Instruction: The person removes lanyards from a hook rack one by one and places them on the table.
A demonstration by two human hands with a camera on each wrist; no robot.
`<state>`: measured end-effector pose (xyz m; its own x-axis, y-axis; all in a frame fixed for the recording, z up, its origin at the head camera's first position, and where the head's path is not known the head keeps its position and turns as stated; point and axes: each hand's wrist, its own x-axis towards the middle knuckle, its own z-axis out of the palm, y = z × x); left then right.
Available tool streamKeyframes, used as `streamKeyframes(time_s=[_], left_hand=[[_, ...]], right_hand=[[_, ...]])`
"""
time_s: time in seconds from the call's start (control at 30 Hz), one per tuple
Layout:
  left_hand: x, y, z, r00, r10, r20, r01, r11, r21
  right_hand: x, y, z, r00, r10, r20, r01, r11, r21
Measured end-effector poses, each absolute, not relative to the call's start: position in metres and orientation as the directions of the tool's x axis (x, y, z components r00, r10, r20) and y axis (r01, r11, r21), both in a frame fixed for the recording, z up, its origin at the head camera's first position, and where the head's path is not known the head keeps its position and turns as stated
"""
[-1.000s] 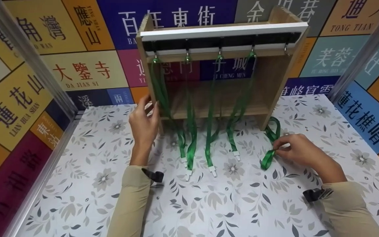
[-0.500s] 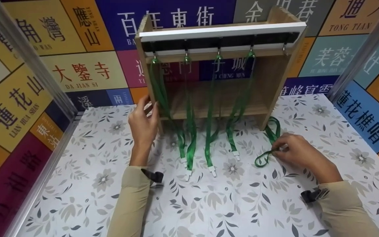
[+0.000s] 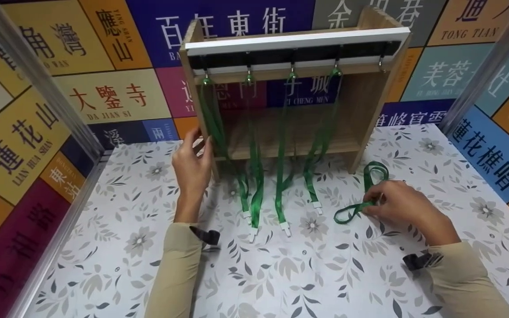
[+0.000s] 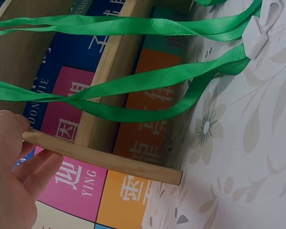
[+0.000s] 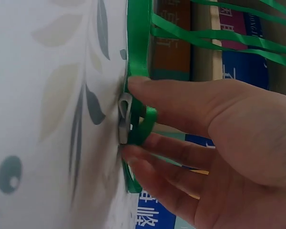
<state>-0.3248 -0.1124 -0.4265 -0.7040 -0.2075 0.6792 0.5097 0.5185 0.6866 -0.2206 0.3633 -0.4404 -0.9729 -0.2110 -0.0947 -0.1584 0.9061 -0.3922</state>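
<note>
In the head view, a wooden rack (image 3: 374, 99) stands at the back of the table with a row of metal hooks. Green lanyards (image 3: 280, 176) hang from several hooks, their white plastic clips (image 3: 285, 228) lying on the tablecloth. The rightmost hook (image 3: 382, 65) is bare. My left hand (image 3: 192, 168) grips the rack's left side panel (image 4: 109, 156), thumb on the near side. Right of the rack, my right hand (image 3: 398, 205) pinches a loose green lanyard (image 3: 347, 214) on the table. Its pale clip (image 5: 125, 112) shows between thumb and fingers in the right wrist view.
A floral cloth (image 3: 281, 278) covers the table. Panels with printed characters (image 3: 113, 95) enclose the back and both sides, with metal posts (image 3: 60, 84) at the corners.
My right hand has shifted slightly with the loose lanyard; its near loop has swung left and its far loop has moved away from the rack's leg. My left hand stays on the rack.
</note>
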Motion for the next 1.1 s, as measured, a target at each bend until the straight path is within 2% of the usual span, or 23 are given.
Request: streamKeyframes(time_s=[0.1, 0.2, 0.5, 0.63, 0.83, 1.1], left_hand=[[-0.325, -0.112, -0.425, -0.705, -0.206, 0.679, 0.512, 0.516, 0.687], [-0.325, -0.113, -0.424, -0.702, -0.213, 0.679, 0.511, 0.513, 0.69], [-0.325, -0.113, -0.424, -0.693, -0.217, 0.687, 0.51, 0.526, 0.68], [-0.325, -0.111, -0.425, -0.693, -0.211, 0.689, 0.507, 0.536, 0.675], [-0.324, -0.111, -0.427, -0.706, -0.214, 0.675, 0.488, 0.544, 0.683], [-0.325, -0.111, -0.429, -0.7, -0.212, 0.682, 0.492, 0.549, 0.676]], right_hand=[[-0.219, 0.359, -0.429, -0.974, -0.19, -0.12, -0.131, 0.914, -0.384], [-0.221, 0.352, -0.415, -0.975, -0.207, -0.083, -0.157, 0.901, -0.404], [-0.232, 0.312, -0.392, -0.941, -0.224, 0.253, -0.321, 0.829, -0.458], [-0.242, 0.292, -0.387, -0.922, -0.142, 0.359, -0.326, 0.786, -0.526], [-0.258, 0.268, -0.376, -0.883, 0.056, 0.465, -0.289, 0.715, -0.636], [-0.273, 0.241, -0.37, -0.826, 0.172, 0.537, -0.282, 0.7, -0.657]])
